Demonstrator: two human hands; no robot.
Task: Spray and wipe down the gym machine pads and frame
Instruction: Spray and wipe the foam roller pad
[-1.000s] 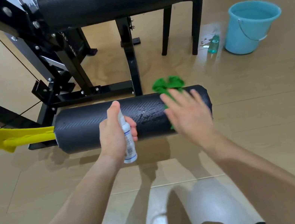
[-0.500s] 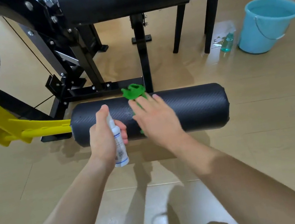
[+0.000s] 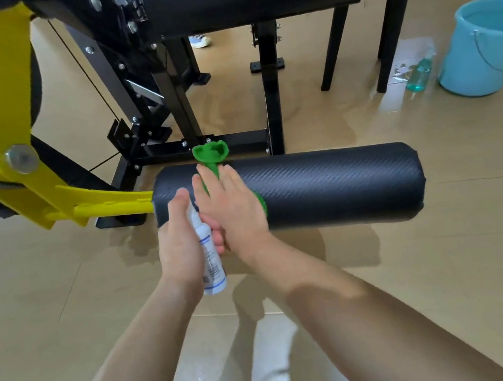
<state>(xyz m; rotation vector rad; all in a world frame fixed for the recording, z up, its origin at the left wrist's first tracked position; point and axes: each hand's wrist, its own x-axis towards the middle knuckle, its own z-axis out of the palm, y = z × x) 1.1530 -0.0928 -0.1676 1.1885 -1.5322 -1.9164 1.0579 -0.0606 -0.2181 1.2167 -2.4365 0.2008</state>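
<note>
I see a black roller pad (image 3: 327,187) lying low in front of me, its long axis running left to right across the view, fixed at its left end to a yellow arm (image 3: 105,206) of the machine. My right hand (image 3: 233,207) lies flat on the pad close to that left end, fingers straight and pointing away from me, pressing a green cloth (image 3: 211,155) against the top of the pad. Only a short stretch of pad lies to the left of the fingers, while most of its length stretches away to their right. My left hand (image 3: 182,246) is just beside the right, touching it at the fingers, and is wrapped around a white spray bottle (image 3: 211,264) held upright in front of the pad, so the right hand is the one on the surface. Most of the cloth is hidden under the palm; only a bunched end past the fingertips and a sliver at the heel of the hand show. The bottle's nozzle is partly covered by my thumb. The pad's far side and underside are out of sight, and I cannot tell whether its surface is wet.
</note>
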